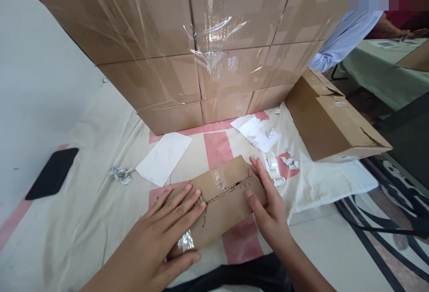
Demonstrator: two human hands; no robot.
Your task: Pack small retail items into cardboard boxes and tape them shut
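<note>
A small brown cardboard box [231, 214] sits between my hands over the striped cloth. Clear tape crosses its top seam, which looks scuffed, and a shiny strip of tape shows at its near left corner. My left hand [167, 229] grips the left end, fingers stretched over the top and thumb along the near side. Around the right end is my right hand [268, 198], its thumb on top and its fingers along the far side. The box's underside is hidden. Just beyond my right fingers lies a white tape roll [272, 164].
Plastic-wrapped stacked cartons [167, 77] rise ahead. Paper sheets [164, 158] and small crumpled scraps [120, 174] lie on the cloth [83, 220]. A black phone-like slab [52, 173] is at left. A larger carton [335, 122] stands right, near a person's sleeve [348, 37] and a green-covered table [378, 73].
</note>
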